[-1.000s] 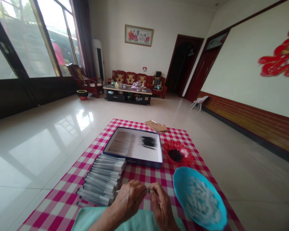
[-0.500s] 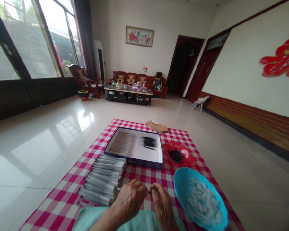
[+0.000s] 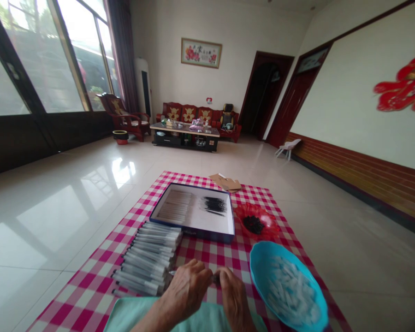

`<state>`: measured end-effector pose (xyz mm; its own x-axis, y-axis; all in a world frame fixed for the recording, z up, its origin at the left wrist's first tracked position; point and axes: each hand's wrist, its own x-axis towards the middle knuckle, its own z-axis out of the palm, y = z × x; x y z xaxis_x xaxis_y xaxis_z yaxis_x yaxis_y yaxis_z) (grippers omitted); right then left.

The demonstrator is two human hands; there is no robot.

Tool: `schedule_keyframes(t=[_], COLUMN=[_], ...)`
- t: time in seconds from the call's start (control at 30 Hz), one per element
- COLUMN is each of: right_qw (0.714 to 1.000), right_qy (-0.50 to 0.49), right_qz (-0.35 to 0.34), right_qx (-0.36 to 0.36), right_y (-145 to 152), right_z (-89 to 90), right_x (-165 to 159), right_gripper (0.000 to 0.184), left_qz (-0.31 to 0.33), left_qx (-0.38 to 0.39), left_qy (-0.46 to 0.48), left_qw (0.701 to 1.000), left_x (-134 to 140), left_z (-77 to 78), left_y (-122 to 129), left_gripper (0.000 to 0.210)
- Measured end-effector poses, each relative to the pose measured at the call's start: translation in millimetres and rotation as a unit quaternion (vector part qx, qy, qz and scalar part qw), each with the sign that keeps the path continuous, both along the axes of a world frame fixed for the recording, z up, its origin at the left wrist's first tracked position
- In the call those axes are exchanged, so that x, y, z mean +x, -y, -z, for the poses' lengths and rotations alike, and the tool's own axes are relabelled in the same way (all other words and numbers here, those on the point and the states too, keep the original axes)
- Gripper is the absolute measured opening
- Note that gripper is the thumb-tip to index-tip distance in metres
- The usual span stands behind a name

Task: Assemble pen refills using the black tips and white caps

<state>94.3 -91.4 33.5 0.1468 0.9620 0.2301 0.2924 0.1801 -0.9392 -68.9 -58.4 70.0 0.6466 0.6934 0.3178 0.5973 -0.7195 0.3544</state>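
Note:
My left hand (image 3: pixel 190 288) is closed around a pen (image 3: pixel 172 273), whose pale tip sticks out on the left. At the pen's other end, the fingers of my right hand (image 3: pixel 232 295) pinch a small dark piece, mostly hidden by the fingertips. Left of my hands lies a row of clear pens (image 3: pixel 148 258) with dark ends. Beyond them, a shallow box (image 3: pixel 198 221) holds thin pale tubes (image 3: pixel 174 206) and a patch of thin black pieces (image 3: pixel 214 204). A blue bowl (image 3: pixel 257 263) of whitish translucent caps (image 3: pixel 292 290) stands right of my right hand.
A red flower-shaped bowl (image 3: pixel 271 226) with small black parts (image 3: pixel 253 224) sits behind the blue bowl. Cardboard pieces (image 3: pixel 228 183) lie at the far table edge. A green cloth (image 3: pixel 131 311) is under my wrists, over a checked tablecloth (image 3: pixel 90 286).
My right fingers have closed in against the pen's end and moved slightly nearer my left hand. The left hand keeps its hold, and the surrounding things stay put.

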Motion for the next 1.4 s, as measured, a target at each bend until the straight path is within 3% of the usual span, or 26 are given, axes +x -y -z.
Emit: schedule_keyframes(t=[0.17, 0.4, 0.6, 0.87, 1.07, 1.13, 1.3, 1.4], right_qw=[0.996, 0.999, 0.998, 0.998, 0.999, 0.999, 0.984, 0.961], right_qy=[0.054, 0.021, 0.03, 0.054, 0.038, 0.018, -0.116, -0.215], right_qz=[-0.065, -0.019, -0.041, -0.015, -0.024, -0.027, 0.078, 0.093], right_qx=[0.006, -0.046, -0.02, -0.027, -0.022, -0.039, -0.11, -0.146], right_y=[2, -1, 4, -3, -1, -2, -6, -6], right_z=[-11.6, 2.5, -7.2, 3.3, -0.1, 0.2, -0.5, -1.6], right_x=[1, -2, 5, -3, -3, -4, -4, -6], right_gripper=[0.024, 0.042, 0.025, 0.044, 0.037, 0.04, 0.05, 0.051], left_qz=[-0.004, 0.005, 0.0, 0.007, 0.004, -0.006, -0.031, -0.079], left_qx=[-0.009, -0.011, -0.011, -0.022, -0.008, 0.014, 0.093, 0.052], left_qy=[-0.022, -0.016, -0.031, -0.022, -0.017, 0.006, 0.163, 0.239], left_qw=[1.0, 1.0, 0.999, 0.999, 1.0, 1.0, 0.982, 0.967], left_x=[0, 1, 0, 0, 2, 3, 4, 5], left_z=[-4.2, 2.1, -1.8, 3.2, 1.2, -2.9, -1.9, 6.9], left_y=[0, 0, 1, -1, -1, 1, 4, 2], left_gripper=[0.021, 0.018, 0.02, 0.02, 0.018, 0.015, 0.02, 0.017])
